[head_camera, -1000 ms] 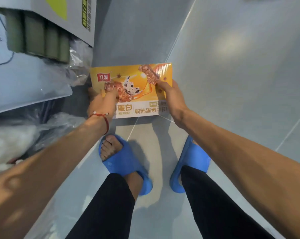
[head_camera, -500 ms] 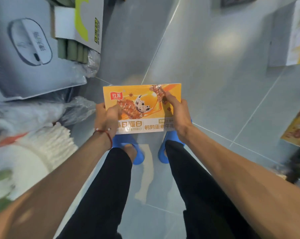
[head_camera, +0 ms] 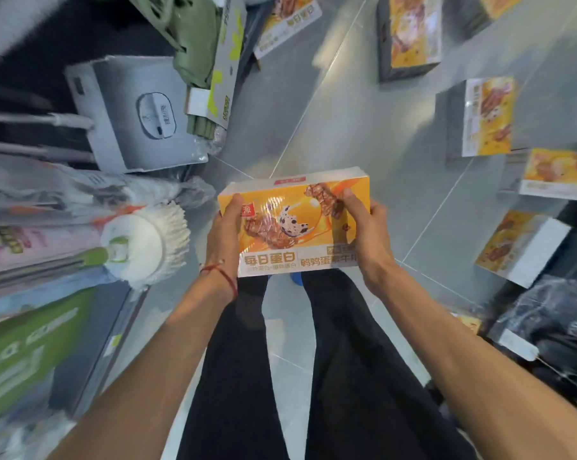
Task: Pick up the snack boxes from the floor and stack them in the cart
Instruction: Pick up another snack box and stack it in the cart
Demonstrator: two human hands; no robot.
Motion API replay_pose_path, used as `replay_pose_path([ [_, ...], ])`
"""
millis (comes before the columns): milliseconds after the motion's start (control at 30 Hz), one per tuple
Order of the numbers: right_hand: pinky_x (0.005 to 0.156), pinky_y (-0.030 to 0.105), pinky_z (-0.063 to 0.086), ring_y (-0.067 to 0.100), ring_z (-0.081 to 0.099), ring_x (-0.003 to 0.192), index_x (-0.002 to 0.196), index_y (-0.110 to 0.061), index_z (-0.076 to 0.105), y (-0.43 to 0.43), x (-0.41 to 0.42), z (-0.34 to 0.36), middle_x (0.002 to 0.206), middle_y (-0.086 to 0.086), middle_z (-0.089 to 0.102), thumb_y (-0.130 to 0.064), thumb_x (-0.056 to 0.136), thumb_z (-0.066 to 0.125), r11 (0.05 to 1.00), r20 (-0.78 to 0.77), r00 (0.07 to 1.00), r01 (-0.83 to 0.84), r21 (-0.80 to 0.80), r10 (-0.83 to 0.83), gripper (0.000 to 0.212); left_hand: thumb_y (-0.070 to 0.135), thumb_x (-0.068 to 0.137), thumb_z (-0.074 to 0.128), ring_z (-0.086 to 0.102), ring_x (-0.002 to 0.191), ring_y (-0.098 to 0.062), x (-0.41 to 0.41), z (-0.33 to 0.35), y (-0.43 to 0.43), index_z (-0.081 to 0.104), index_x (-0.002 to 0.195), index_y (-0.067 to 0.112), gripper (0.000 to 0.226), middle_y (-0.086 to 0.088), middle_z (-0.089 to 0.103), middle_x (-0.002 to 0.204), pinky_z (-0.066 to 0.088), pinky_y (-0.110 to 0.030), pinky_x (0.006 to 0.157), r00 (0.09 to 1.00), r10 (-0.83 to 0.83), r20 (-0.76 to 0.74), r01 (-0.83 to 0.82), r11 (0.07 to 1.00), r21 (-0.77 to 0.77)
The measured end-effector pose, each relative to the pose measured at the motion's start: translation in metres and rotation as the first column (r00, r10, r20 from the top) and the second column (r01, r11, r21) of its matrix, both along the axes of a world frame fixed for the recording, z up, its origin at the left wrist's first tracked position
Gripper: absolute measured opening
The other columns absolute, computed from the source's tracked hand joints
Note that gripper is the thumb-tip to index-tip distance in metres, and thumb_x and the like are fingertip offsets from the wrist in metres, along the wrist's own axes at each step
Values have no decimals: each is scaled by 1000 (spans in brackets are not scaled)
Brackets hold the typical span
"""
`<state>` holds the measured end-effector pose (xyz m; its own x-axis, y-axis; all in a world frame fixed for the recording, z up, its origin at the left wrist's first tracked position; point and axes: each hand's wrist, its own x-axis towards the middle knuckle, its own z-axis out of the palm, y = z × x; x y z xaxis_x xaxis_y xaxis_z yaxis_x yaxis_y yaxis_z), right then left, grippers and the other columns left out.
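I hold an orange and white snack box (head_camera: 293, 227) flat in front of me, above my legs and the grey tiled floor. My left hand (head_camera: 225, 230) grips its left end, and a red string sits on that wrist. My right hand (head_camera: 363, 232) grips its right end, thumb on the printed top. Several more boxes of the same kind lie on the floor to the right and ahead, such as one snack box (head_camera: 486, 117), another snack box (head_camera: 413, 31) and a third snack box (head_camera: 557, 174). No cart is clearly in view.
Along the left stand a grey carton (head_camera: 131, 114), a white mop head (head_camera: 147, 244) with a green handle, wrapped goods and a green package (head_camera: 31, 343). A green and white carton (head_camera: 220, 68) stands behind. Dark plastic-wrapped stuff (head_camera: 552, 327) sits at the right.
The box has come up from the floor to waist height in both hands. My view has risen and widened, so more boxes on the floor at the right have come into sight.
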<state>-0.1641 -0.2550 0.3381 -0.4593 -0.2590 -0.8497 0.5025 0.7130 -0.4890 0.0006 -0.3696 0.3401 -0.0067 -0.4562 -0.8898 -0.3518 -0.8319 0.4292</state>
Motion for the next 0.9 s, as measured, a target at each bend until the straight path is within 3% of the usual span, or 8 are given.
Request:
replay_pose_path([
  [167, 81, 31, 50, 10, 66, 104, 107, -26, 48, 16, -10, 90, 123, 1, 58, -74, 81, 61, 998, -27, 1000, 2, -59, -3, 56, 50, 103, 39, 66, 52, 5, -8, 96, 12, 67, 98, 26, 38, 19, 72, 63, 45, -13, 37, 999, 2, -48, -5, 998, -60],
  [233, 89, 34, 51, 14, 65, 112, 105, -27, 48, 21, -11, 121, 131, 6, 55, -82, 73, 57, 998, -38, 999, 7, -65, -10, 64, 52, 103, 37, 69, 57, 3, -10, 119, 16, 69, 97, 27, 41, 15, 75, 73, 49, -15, 42, 998, 5, -56, -9, 997, -76],
  [333, 79, 27, 46, 15, 64, 110, 97, -28, 46, 26, -7, 162, 132, 9, 53, -82, 79, 49, 996, -47, 999, 11, -91, -15, 58, 57, 101, 39, 75, 80, -8, -7, 153, 24, 69, 113, 25, 46, 2, 78, 102, 55, -26, 67, 999, 5, -48, -11, 993, -116],
  [433, 66, 19, 41, 4, 63, 84, 88, -23, 44, 34, -8, 196, 106, 4, 61, -62, 100, 51, 995, -70, 997, 10, -101, -17, 42, 53, 102, 40, 71, 65, 2, 1, 183, 37, 67, 104, 29, 37, 11, 77, 84, 51, -16, 48, 1000, 18, -12, -20, 988, -154],
  [533, 69, 24, 40, 8, 63, 94, 99, -23, 42, 40, -7, 218, 118, 6, 61, -57, 98, 59, 995, -39, 998, -44, -92, 40, 38, 53, 101, 42, 71, 65, 2, 9, 209, 51, 66, 102, 26, 36, 8, 76, 86, 50, -15, 46, 1000, 25, -1, -25, 986, -164],
  [667, 68, 28, 41, 13, 64, 97, 110, -25, 43, 45, 3, 243, 128, 11, 60, -44, 98, 64, 987, -14, 995, -95, -132, 94, 31, 66, 86, 52, 71, 98, -19, 34, 230, 70, 56, 123, 22, 58, 1, 75, 105, 53, -36, 73, 988, 151, 42, -140, 969, -202],
  [800, 73, 28, 45, 12, 69, 98, 139, -32, 41, 52, 26, 263, 129, 2, 63, -42, 84, 67, 933, -56, 965, -263, -245, 257, 61, 56, 94, 53, 69, 97, -17, 69, 244, 96, 49, 131, 21, 51, 0, 73, 108, 50, -33, 69, 962, 271, 14, -262, 939, -223],
  [900, 66, 17, 54, 3, 74, 87, 141, -33, 47, 58, 50, 272, 116, -10, 70, -34, 77, 58, 853, -109, 911, -410, -323, 397, 65, 48, 95, 56, 71, 96, -19, 104, 252, 122, 51, 131, 18, 48, -3, 74, 110, 51, -33, 71, 930, 367, 0, -356, 902, -244],
])
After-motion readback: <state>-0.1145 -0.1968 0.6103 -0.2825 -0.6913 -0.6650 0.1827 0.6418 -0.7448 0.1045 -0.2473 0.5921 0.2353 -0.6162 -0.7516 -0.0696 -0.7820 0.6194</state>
